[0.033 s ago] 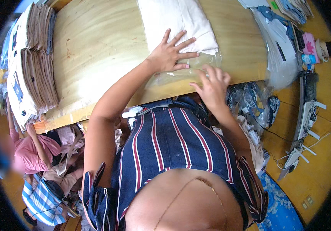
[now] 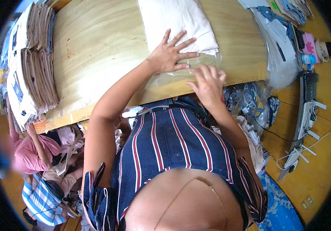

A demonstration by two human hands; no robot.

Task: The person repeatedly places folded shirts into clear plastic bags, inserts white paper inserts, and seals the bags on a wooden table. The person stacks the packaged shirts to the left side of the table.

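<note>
My left hand (image 2: 168,57) lies flat with its fingers spread. It presses on the near end of a folded white garment (image 2: 181,23), which sits in a clear plastic bag (image 2: 211,61) on the table. The bag's loose end reaches past the cloth toward the table's near edge. Over that loose end is my right hand (image 2: 208,84), its fingers bent and its thumb held apart from them. No grip on the plastic is visible; whether its fingertips touch the film is hard to see.
On the wooden table's (image 2: 96,46) left stand stacks of folded garments (image 2: 40,77). Clear plastic bags (image 2: 281,73) with a pen (image 2: 280,51) lie at the right. Two people sit low at the left, one in a pink shirt (image 2: 38,154). A power strip (image 2: 308,119) with cables is at right.
My right hand has moved slightly left, closer to my left hand. My left hand and the bagged garment have stayed in place.
</note>
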